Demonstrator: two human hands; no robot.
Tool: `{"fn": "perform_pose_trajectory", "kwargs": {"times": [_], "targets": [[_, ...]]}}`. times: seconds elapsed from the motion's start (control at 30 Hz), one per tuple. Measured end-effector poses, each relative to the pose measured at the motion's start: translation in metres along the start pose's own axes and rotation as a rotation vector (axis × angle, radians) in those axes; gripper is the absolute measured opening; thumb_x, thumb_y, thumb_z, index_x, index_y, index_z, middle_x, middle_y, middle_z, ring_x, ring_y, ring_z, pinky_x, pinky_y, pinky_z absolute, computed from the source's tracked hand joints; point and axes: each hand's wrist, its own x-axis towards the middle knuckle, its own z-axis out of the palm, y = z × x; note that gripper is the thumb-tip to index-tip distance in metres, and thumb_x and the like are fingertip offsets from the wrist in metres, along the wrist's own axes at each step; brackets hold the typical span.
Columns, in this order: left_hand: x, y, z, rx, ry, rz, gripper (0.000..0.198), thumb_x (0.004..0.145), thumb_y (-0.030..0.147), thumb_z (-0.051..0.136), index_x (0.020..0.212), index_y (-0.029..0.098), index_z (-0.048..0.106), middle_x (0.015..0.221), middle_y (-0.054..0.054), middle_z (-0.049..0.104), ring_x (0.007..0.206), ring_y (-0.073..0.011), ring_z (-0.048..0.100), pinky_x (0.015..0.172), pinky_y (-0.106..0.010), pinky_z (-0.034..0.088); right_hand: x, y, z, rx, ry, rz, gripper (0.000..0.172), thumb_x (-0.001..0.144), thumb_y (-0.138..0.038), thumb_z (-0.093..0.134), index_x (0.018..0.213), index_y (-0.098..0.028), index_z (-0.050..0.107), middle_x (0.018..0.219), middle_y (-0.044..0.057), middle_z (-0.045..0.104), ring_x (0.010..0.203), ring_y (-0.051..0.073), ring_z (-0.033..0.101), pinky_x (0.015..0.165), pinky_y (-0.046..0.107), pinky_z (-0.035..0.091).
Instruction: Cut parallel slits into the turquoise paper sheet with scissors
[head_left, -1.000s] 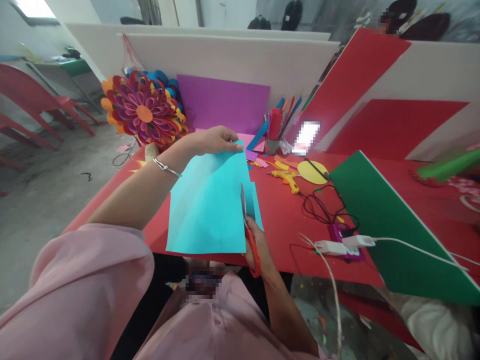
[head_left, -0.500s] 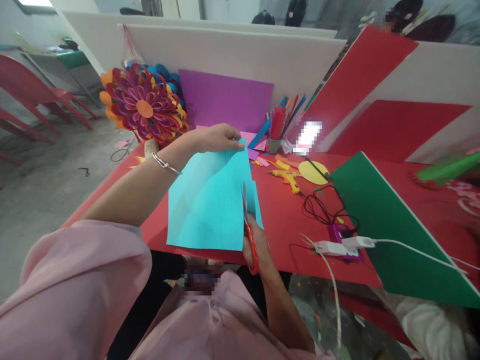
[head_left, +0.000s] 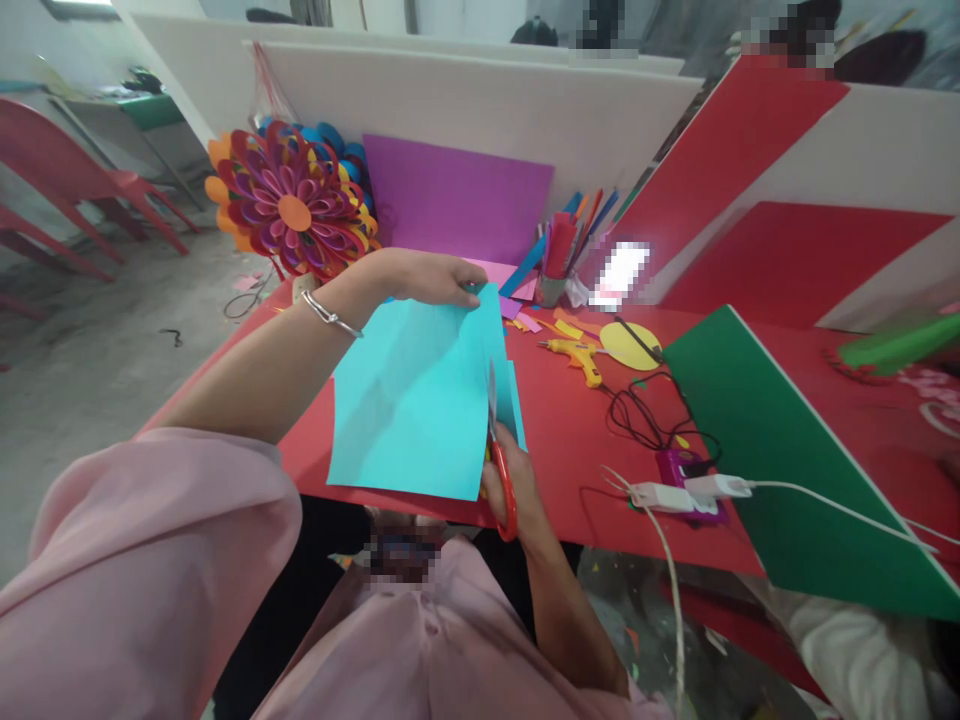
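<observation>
A sheet of turquoise paper (head_left: 412,400) is held up over the red table (head_left: 559,470). My left hand (head_left: 442,278), with a silver bangle at the wrist, pinches its top right corner. In my right hand (head_left: 521,475) is a pair of scissors (head_left: 506,490) with red handles. The blades point away from me and lie in a cut along the paper's right side. A narrow strip of the same paper (head_left: 514,400) shows to the right of the blades. My fingers partly hide the scissor handles.
A yellow glue gun (head_left: 576,358) lies right of the paper, its black cord tangled near a purple power strip (head_left: 679,465). A green board (head_left: 795,470) is at the right. Behind stand a cup of paper strips (head_left: 551,290), a purple sheet (head_left: 457,195) and a paper flower (head_left: 292,210).
The scissors have moved slightly toward me along the paper's right side. The paper's lower edge has swung a little left. My left hand keeps its pinch on the corner.
</observation>
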Motion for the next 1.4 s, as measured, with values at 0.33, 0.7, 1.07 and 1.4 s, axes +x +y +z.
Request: {"fn": "perform_pose_trajectory", "kwargs": {"times": [0.33, 0.7, 1.07, 1.4], "targets": [[0.007, 0.001, 0.000, -0.046, 0.073, 0.041, 0.032, 0.073, 0.028, 0.083, 0.103, 0.017, 0.077, 0.079, -0.002, 0.070, 0.072, -0.0174, 0.061, 0.065, -0.027, 0.038, -0.001, 0.003, 0.000, 0.012, 0.031, 0.029, 0.014, 0.090, -0.026, 0.056, 0.102, -0.022, 0.063, 0.079, 0.000, 0.063, 0.068, 0.018, 0.056, 0.062, 0.029, 0.046], [0.008, -0.007, -0.002, 0.024, 0.019, 0.060, 0.044, 0.081, 0.036, 0.079, 0.120, 0.017, 0.078, 0.082, -0.004, 0.074, 0.069, -0.0169, 0.062, 0.066, -0.029, 0.041, 0.000, 0.001, 0.003, 0.022, 0.058, 0.014, 0.011, 0.094, -0.030, 0.053, 0.094, -0.022, 0.061, 0.074, -0.001, 0.058, 0.069, 0.018, 0.053, 0.057, 0.026, 0.044], [0.011, -0.019, 0.002, -0.045, 0.050, 0.055, 0.047, 0.080, 0.036, 0.082, 0.121, 0.015, 0.081, 0.080, -0.007, 0.075, 0.067, -0.0167, 0.060, 0.062, -0.030, 0.039, 0.000, 0.000, 0.004, 0.008, 0.068, 0.016, 0.025, 0.102, -0.044, 0.054, 0.099, -0.020, 0.063, 0.077, 0.000, 0.061, 0.067, 0.016, 0.054, 0.061, 0.028, 0.045], [0.009, -0.024, 0.004, -0.071, 0.062, 0.069, 0.043, 0.080, 0.034, 0.082, 0.118, 0.013, 0.082, 0.076, -0.006, 0.073, 0.064, -0.0156, 0.058, 0.060, -0.029, 0.036, -0.001, 0.004, 0.007, 0.041, 0.062, 0.045, 0.023, 0.103, -0.041, 0.054, 0.102, -0.021, 0.064, 0.077, -0.002, 0.058, 0.067, 0.016, 0.052, 0.060, 0.027, 0.044]]}}
